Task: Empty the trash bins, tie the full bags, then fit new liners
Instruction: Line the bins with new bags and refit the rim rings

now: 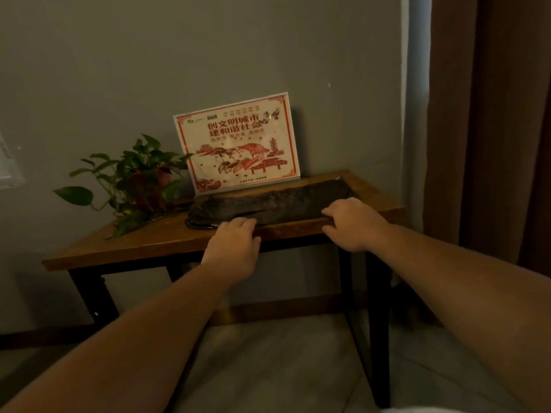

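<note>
Table: a small wooden table (143, 245) with black legs stands against a grey wall.
Dark bag: a flat, dark, crinkly thing, which looks like a folded black bag (268, 201), lies on the table top, near the front edge. It is too dim to tell for sure what it is.
Left hand: the left hand (232, 245) is at the front edge of the table, palm down. Its fingertips rest on the near edge of the dark bag. The fingers are close together and a little bent. It is touching, not lifting.
Right hand: the right hand (351, 223) is at the right end of the dark bag, palm down. Its fingers curl over the bag's near edge and the table's edge. One cannot tell if it is pinching the bag or only pressing on it.
Plant: a green leafy plant (134, 174) in a pot sits on the left back part of the table.
Sign: a red and white sign (238, 144) stands behind the dark bag and leans on the wall.
Curtain: a brown curtain (492, 114) hangs at the right.
Floor: pale tiles lie under the table.
</note>
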Motion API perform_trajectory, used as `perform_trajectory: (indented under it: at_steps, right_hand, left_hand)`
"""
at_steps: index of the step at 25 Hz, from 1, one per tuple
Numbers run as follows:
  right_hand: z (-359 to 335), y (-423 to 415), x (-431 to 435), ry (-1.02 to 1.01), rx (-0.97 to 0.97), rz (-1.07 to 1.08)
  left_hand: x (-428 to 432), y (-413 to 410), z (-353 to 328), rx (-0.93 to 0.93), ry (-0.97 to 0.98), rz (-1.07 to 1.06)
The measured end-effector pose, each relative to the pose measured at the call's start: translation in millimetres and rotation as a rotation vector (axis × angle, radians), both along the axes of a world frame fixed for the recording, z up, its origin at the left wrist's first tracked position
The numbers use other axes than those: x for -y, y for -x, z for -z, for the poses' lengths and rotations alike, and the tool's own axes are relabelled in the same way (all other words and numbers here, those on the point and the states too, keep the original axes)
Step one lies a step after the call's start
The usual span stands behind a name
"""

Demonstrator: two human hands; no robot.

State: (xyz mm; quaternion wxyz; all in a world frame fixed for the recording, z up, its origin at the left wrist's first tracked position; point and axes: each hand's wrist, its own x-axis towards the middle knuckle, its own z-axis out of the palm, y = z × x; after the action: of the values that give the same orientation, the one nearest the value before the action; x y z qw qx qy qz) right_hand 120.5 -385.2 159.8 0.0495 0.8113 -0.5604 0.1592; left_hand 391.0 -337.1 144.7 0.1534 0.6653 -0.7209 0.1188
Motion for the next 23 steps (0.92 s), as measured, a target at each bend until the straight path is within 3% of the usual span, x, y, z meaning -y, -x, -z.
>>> perform_trajectory:
  at_steps: [2,4,6,11,13,15,17,19,21,23]
  right_hand:
    - [11,5,9,0.116,-0.012,-0.048]
    - [14,8,12,0.209,0.082,-0.093]
    - [13,8,13,0.283,0.139,-0.096]
    - [-23,-7,10,0.301,0.31,-0.083]
    - [-40,-14,3,0.342,0.433,-0.106]
    - [-44,-18,-12,0.455,0.468,-0.127]
    - [-35,-22,-39,0.577,0.403,-0.173]
    - [-19,-26,-68,0.581,0.384,-0.301]
    - [2,-31,-96,0.508,0.354,-0.435]
    - [31,-41,-121,0.399,0.271,-0.553]
  left_hand:
    - [17,4,8,0.069,-0.001,-0.025]
    - [23,4,12,0.107,0.155,-0.042]
    - [18,2,14,0.028,0.259,-0.061]
    - [11,3,-2,-0.204,0.225,-0.081]
    - [5,9,-5,-0.357,0.302,-0.133]
    - [-6,22,-1,-0.724,0.295,-0.208]
    - [-26,43,7,-1.262,0.102,-0.228]
    - [-43,59,18,-1.667,-0.079,-0.095]
    - [-56,62,27,-1.904,-0.194,0.088]
    - [-68,57,32,-2.007,-0.292,0.188]
